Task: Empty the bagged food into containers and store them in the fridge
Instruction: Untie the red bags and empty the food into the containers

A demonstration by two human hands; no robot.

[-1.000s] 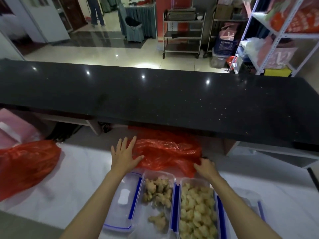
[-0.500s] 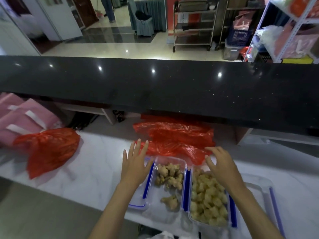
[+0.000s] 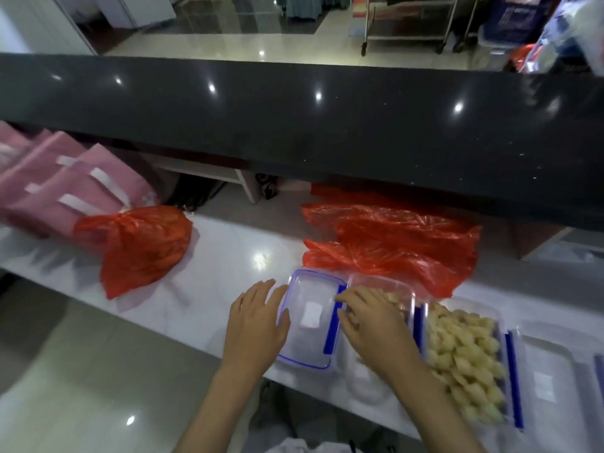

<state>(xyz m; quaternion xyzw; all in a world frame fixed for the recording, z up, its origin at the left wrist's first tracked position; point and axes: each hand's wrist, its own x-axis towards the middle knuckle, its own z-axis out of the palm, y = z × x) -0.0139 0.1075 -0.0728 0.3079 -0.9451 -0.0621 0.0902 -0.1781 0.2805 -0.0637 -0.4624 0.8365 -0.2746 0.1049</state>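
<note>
A clear lid [image 3: 307,318] with blue clips lies on the white counter [image 3: 225,273], and both my hands hold it by its sides. My left hand [image 3: 258,325] grips its left edge, thumb on top. My right hand [image 3: 372,325] has its fingertips on the lid's right blue clip. That hand covers most of the clear container [image 3: 395,291] with brownish ginger-like pieces. To the right sits a second open container [image 3: 464,361], full of pale yellow pieces. Two flattened red plastic bags [image 3: 392,243] lie just behind the containers. A bulging red bag [image 3: 143,246] rests to the left.
Another clear lid [image 3: 549,380] lies at the far right. Pink bags with white handles [image 3: 65,191] lean at the left. A raised black counter top [image 3: 294,125] overhangs the back of the white counter. The counter's front edge runs just below my wrists.
Both hands left the flattened red bags and came back toward me. The left hand now holds the lid's left edge, and the right hand crossed over the ginger container to the lid's right edge.
</note>
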